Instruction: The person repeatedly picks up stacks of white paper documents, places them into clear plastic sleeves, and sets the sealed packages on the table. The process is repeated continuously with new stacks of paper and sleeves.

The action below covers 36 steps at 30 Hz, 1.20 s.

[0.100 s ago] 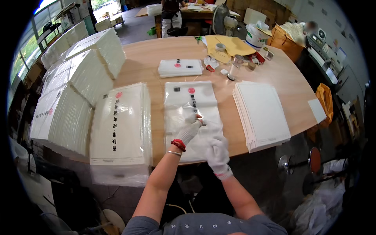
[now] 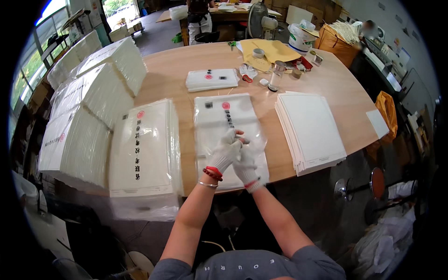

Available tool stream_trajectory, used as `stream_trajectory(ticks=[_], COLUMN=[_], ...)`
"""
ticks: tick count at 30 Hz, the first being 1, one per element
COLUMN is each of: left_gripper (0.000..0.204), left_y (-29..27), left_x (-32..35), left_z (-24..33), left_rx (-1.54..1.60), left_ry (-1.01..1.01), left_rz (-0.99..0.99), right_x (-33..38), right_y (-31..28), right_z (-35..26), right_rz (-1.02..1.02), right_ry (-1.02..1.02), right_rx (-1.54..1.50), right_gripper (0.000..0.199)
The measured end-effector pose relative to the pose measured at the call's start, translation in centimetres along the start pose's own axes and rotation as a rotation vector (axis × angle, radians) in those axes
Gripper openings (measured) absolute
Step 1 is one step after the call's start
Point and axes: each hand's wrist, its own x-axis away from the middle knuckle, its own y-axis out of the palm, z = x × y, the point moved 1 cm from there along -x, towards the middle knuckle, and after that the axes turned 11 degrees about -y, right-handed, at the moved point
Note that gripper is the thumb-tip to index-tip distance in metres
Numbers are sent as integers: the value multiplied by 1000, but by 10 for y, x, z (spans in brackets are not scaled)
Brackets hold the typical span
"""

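A stack of clear plastic bags with black lettering, a barcode and a red round mark lies in front of me. Over its middle, my left hand, in a white knit glove with bare fingertips, has its fingers bent together; what they pinch, if anything, is hidden. My right hand, also in a white glove, meets it from the right, its fingers blurred and partly covered. Loose film bulges beside the hands. To the left lies a pile of filled, printed bags; to the right stands a stack of white paper sheets.
Tall wrapped paper bundles fill the table's left side. Behind the bags sits a folded pack of printed plastic bags. Farther back are a clear jar, tape roll, brown paper and white bucket. A person stands beyond.
My right hand has moved left and up from the bags' lower right to meet my left hand. My left hand stays at nearly the same place on the bags.
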Motion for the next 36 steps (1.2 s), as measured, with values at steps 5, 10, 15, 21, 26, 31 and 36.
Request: stream_trajectory(ticks=[5,10,15,21,26,31,36], left_gripper=[38,48,52,42,16,25,41], left_y=[29,32,31,52,113,181,168], left_x=[23,74,107,144,155,114,111], left_z=[10,1,-9,2,-15,-56,-69], left_rx=[-151,-563,-857,-579,-264,597,461], left_ry=[226,311,652,801,587,-153,-375], left_rz=[50,247,593,701,17,-517,-548], right_x=[67,86,64,53,51,49,78], right_y=[-11,-103,-231,-293,-301,-288,-278], right_z=[28,-20,19,86,101,-1,-95], right_rz=[-443,-393,-178,-322,-176,-292,-538], right_ry=[45,143,-82,121,-85,-302,-411], right_rx=[417,-330,545,569,587,839,-101], right_gripper=[25,22,47,68,25,8,16])
